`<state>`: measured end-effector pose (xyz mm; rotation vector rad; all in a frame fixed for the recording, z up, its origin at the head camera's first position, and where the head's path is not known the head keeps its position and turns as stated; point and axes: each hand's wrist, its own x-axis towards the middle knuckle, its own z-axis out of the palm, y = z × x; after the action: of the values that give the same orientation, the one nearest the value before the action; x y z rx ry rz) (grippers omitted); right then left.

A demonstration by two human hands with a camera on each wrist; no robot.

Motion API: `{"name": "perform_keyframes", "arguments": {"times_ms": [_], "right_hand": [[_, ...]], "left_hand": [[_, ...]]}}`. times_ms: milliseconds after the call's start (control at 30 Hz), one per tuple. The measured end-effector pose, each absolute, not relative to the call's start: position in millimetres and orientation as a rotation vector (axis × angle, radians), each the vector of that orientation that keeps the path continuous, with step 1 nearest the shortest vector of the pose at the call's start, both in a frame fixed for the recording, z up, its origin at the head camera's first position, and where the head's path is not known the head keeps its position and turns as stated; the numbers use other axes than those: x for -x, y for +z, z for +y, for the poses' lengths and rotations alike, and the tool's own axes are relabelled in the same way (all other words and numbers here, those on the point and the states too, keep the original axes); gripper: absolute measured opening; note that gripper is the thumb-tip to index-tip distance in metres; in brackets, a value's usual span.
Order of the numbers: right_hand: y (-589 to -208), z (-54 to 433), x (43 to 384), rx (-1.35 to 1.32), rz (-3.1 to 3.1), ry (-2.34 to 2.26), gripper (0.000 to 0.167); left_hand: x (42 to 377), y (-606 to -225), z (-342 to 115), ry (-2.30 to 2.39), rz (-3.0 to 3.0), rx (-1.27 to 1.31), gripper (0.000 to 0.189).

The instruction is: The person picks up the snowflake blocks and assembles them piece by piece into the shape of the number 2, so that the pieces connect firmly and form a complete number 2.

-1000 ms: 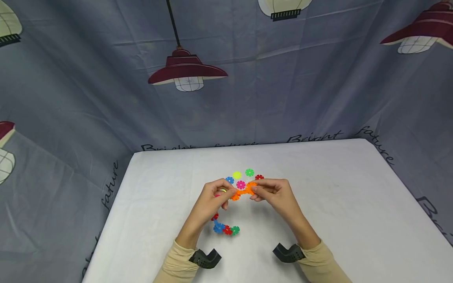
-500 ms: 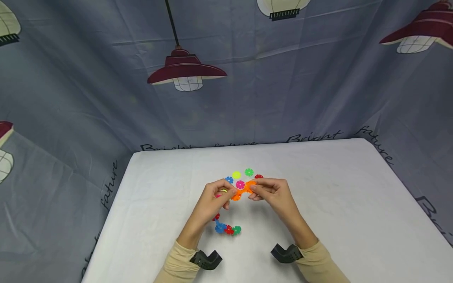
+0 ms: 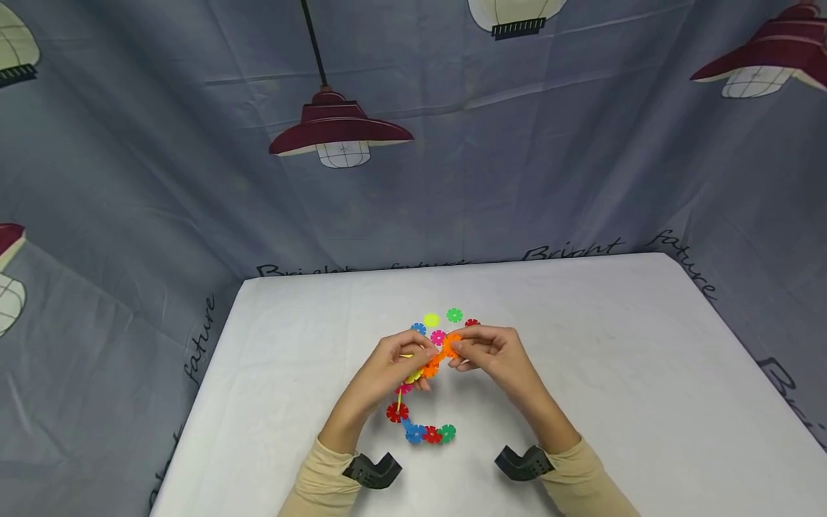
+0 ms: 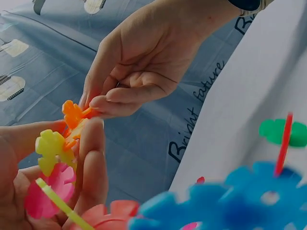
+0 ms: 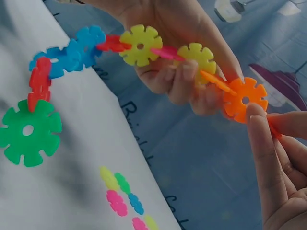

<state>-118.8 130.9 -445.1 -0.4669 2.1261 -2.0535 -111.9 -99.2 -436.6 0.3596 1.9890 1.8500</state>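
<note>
A curved chain of slotted plastic snowflake discs hangs from both hands. It runs from a green disc [image 5: 29, 132] through red, blue [image 5: 86, 45], yellow [image 5: 141, 44] and pink discs to orange ones. Thumb and fingers of my left hand [image 3: 390, 365] pinch the orange part of the chain, beside a yellow disc [image 4: 50, 148]. With thumb and forefinger, my right hand [image 3: 492, 350] pinches the orange disc [image 5: 243, 99] at the chain's other end. Fingertips partly cover the joints between the orange discs.
On the white table [image 3: 614, 345], beyond the hands, lie several loose discs, among them a yellow disc [image 3: 431, 319], a green disc [image 3: 455, 315] and a blue disc [image 3: 418, 328]. A grey printed curtain [image 3: 517, 179] stands behind the table.
The chain's free end has swung right and toward the person, showing more red and yellow discs below the left hand. My right hand has shifted slightly left; both hands keep their pinch.
</note>
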Motion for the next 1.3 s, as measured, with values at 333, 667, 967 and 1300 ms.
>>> {"name": "perform_keyframes", "arguments": {"times_ms": [333, 667, 967, 1300], "right_hand": [[-451, 121, 121, 0.523, 2.089, -1.997, 0.028], [-498, 116, 147, 0.317, 2.241, -1.741, 0.029], [-525, 91, 157, 0.415, 2.531, -1.368, 0.014], [-525, 77, 162, 0.397, 2.772, -1.183, 0.018]], "left_hand": [[114, -440, -98, 1.794, 2.059, -0.460, 0.025], [115, -441, -99, 1.822, 2.089, -0.400, 0.020], [114, -444, -102, 1.834, 2.083, -0.394, 0.021], [115, -440, -103, 1.820, 2.099, -0.369, 0.018]]}}
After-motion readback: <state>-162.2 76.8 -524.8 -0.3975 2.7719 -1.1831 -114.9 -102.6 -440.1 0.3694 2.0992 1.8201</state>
